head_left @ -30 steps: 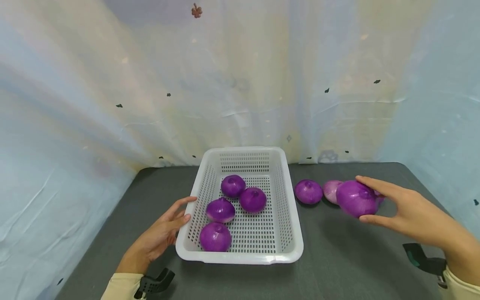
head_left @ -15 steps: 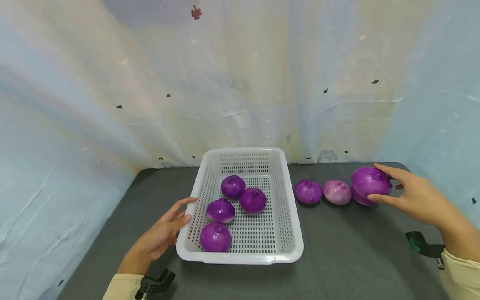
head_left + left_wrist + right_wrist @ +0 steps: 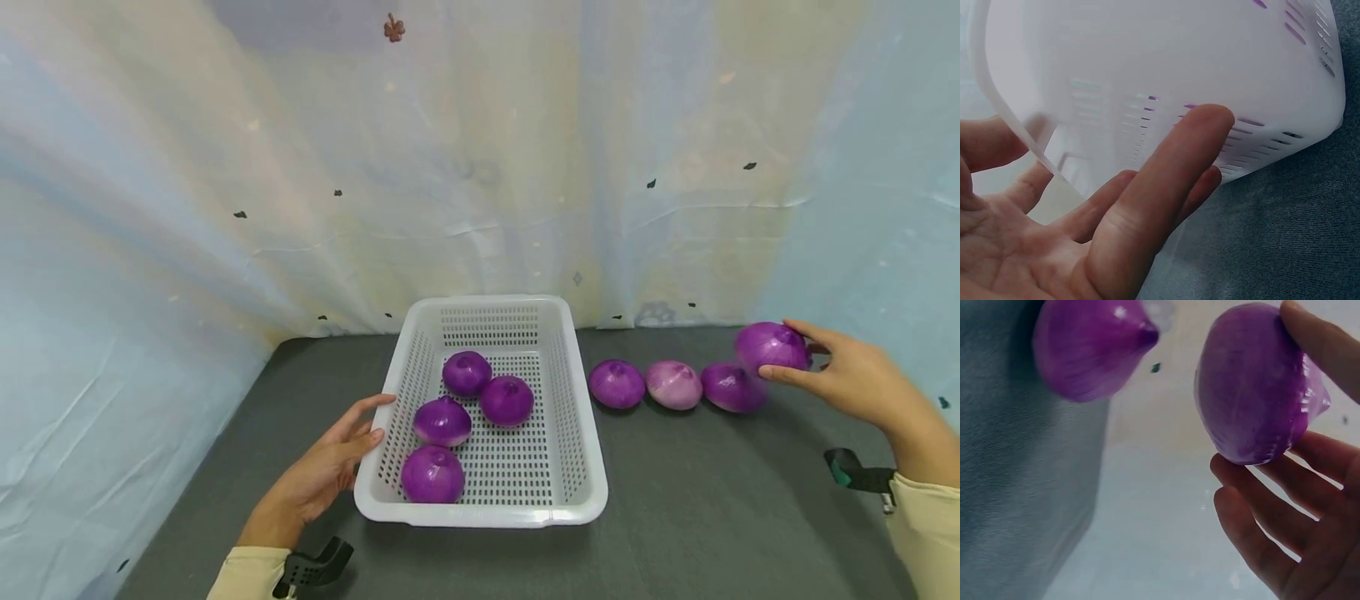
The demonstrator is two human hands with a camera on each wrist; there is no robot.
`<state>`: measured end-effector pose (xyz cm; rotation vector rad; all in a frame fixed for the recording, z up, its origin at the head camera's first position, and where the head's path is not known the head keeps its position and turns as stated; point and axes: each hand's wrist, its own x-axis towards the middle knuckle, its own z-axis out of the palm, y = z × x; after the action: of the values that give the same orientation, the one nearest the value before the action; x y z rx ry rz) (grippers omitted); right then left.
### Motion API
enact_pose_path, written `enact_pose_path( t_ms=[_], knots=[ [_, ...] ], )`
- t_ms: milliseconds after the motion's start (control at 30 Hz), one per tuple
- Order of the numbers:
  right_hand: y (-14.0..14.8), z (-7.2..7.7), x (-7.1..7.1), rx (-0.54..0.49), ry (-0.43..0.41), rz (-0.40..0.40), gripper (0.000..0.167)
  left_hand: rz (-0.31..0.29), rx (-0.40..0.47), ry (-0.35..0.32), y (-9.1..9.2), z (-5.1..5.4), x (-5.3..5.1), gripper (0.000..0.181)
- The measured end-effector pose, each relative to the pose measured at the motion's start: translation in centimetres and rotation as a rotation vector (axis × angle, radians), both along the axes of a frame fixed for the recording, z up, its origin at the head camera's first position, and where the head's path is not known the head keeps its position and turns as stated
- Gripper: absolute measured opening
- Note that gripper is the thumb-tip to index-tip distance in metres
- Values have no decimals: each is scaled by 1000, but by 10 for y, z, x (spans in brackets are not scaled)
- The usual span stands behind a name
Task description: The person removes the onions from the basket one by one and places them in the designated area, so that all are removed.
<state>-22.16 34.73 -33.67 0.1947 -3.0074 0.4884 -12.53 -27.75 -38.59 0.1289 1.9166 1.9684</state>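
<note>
At the right of the head view my right hand (image 3: 862,379) holds a purple onion (image 3: 772,345) between thumb and fingers, above the table; the right wrist view shows the same onion (image 3: 1250,384) pinched. Just left of it, a row of three onions lies on the table: a dark purple one (image 3: 733,388), a paler pink one (image 3: 674,385) and another purple one (image 3: 617,384). My left hand (image 3: 318,471) rests at the left wall of a white basket (image 3: 480,516), thumb outside and a finger at the rim. Several onions (image 3: 432,475) lie inside the basket.
The dark grey table (image 3: 675,533) extends in front of the basket and to both sides. A pale patterned curtain (image 3: 480,167) hangs behind the table and along its sides.
My right hand has moved right and away from me with its onion, uncovering the pink onion and the dark one beside it. My left hand and the basket have hardly moved.
</note>
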Motion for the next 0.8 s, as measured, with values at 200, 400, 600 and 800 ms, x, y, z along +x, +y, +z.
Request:
enact_pose_path(
  t_ms=[200, 400, 600, 800],
  knots=[
    [14, -12, -12, -8, -30, -15, 98, -3, 7, 4, -1, 1, 1, 54],
    [32, -23, -24, -29, -77, -43, 99, -16, 8, 24, -1, 1, 2, 54],
    [45, -35, -32, 30, -105, -35, 100, 9, -13, 22, 1, 2, 2, 54],
    [50, -46, -33, 46, -149, -40, 101, 24, -13, 10, 2, 0, 2, 53]
  ],
)
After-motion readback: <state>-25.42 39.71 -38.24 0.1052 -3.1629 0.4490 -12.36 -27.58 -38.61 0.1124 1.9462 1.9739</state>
